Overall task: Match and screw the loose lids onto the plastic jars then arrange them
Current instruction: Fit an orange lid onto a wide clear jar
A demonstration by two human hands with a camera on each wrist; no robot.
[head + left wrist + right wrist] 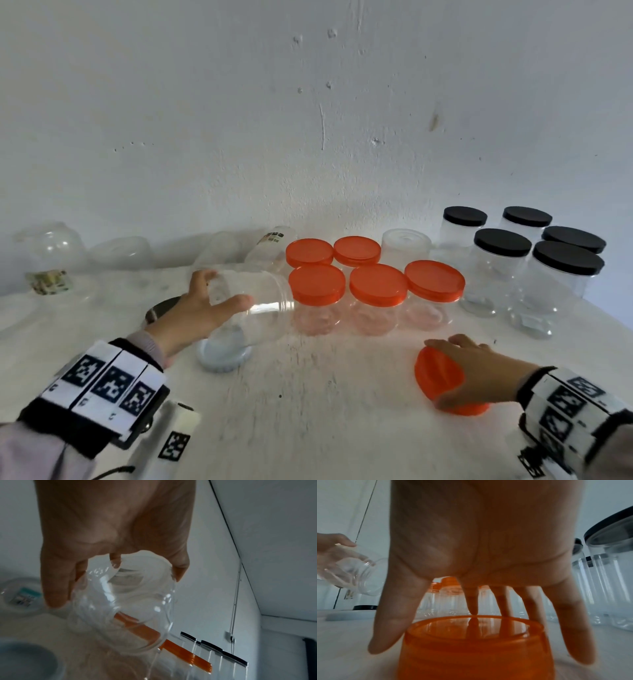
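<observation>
**Soft, cool light and wide-angle warp**

Even, bluish light fills the head view; shadows on the table (pixel 325 394) are faint, and an orange tint lies under the capped jars (pixel 376 298) beyond both hands. A streak of glare crosses the clear jar (pixel 253 301) in the left hand (pixel 191 315). Edges bow outward. Both wrist views are dim, the near palms dark and soft, the background blurred.

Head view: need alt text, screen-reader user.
A left hand grips a tilted lidless clear jar while the right hand grasps a loose orange lid on a white table. Behind stand five orange-lidded and five black-lidded jars.
</observation>
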